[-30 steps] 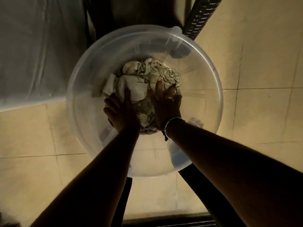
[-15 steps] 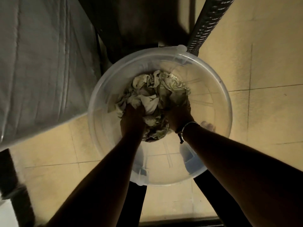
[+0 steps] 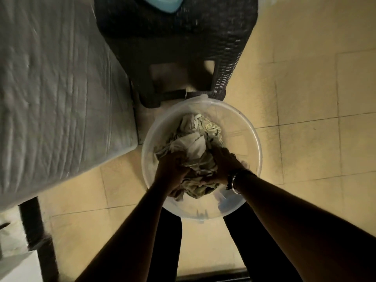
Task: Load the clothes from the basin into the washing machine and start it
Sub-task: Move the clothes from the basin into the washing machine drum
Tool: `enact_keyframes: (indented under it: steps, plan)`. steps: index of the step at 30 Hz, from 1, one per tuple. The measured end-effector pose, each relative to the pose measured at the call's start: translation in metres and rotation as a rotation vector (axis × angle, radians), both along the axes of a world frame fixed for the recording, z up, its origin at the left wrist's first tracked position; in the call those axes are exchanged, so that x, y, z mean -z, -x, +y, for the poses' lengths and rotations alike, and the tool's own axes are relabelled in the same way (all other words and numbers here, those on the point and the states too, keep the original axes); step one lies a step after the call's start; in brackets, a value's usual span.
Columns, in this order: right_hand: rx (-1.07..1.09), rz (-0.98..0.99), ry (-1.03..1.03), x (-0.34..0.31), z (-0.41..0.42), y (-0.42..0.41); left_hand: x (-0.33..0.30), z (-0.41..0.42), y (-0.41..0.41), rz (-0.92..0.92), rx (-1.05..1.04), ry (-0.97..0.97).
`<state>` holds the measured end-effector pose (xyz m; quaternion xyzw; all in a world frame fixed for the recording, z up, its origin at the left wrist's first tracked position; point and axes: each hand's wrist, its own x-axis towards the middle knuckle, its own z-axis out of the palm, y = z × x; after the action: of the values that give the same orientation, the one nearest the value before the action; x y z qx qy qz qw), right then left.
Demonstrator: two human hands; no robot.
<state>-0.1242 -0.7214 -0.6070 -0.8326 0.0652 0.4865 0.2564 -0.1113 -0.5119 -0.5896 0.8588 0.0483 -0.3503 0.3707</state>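
A clear plastic basin sits on the tiled floor below me. Inside it lies a bundle of pale and green-patterned clothes. My left hand grips the left side of the bundle, fingers curled into the cloth. My right hand, with a bracelet at the wrist, grips the right side. Both hands are inside the basin. The washing machine is not in view.
A grey mattress fills the left. A dark woven stool stands just beyond the basin, with something blue on top. A dark bed leg stands at lower left. My dark-clad legs stand behind the basin.
My hands went from lying flat on the clothes to gripping the bundle from both sides. The view has pulled back and up, so the basin looks smaller and the stool shows.
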Motion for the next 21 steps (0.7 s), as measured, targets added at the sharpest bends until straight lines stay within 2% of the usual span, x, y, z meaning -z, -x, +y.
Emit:
enact_keyframes:
  steps: [4,7,9,11,13,14,15,16,18,19,20,21]
  plan:
    - [-0.106,0.023,-0.013,-0.013,-0.005,0.001,-0.040,0.011,-0.004,0.178,-0.151,0.213]
    - [-0.067,0.012,-0.073,-0.022,-0.002,0.008,-0.070,0.016,-0.011,0.275,-0.237,0.345]
    - [0.048,0.057,-0.146,-0.017,-0.002,0.022,-0.088,0.021,-0.013,0.316,-0.242,0.380]
    - [0.019,0.019,-0.167,-0.007,-0.006,0.043,-0.106,0.030,-0.012,0.337,-0.257,0.417]
    - [-0.092,-0.113,-0.166,-0.030,-0.003,0.047,-0.122,0.040,-0.010,0.362,-0.281,0.460]
    - [-0.082,-0.149,-0.222,-0.040,0.000,0.045,-0.130,0.044,-0.009,0.366,-0.295,0.473]
    - [-0.056,-0.152,-0.306,-0.053,0.005,0.045,-0.138,0.048,-0.008,0.365,-0.318,0.486]
    - [0.074,-0.135,-0.362,-0.066,0.010,0.039,-0.145,0.052,-0.008,0.366,-0.338,0.497]
    - [-0.167,-0.242,-0.305,-0.082,0.011,0.040,-0.156,0.059,-0.008,0.379,-0.377,0.521]
    - [-0.174,-0.228,-0.293,-0.086,0.011,0.046,-0.162,0.061,-0.008,0.383,-0.403,0.527]
    - [-0.022,-0.141,-0.307,-0.095,0.009,0.050,-0.167,0.064,-0.007,0.386,-0.439,0.533]
    - [0.000,-0.171,-0.342,-0.106,0.007,0.054,-0.174,0.065,-0.007,0.393,-0.485,0.541]
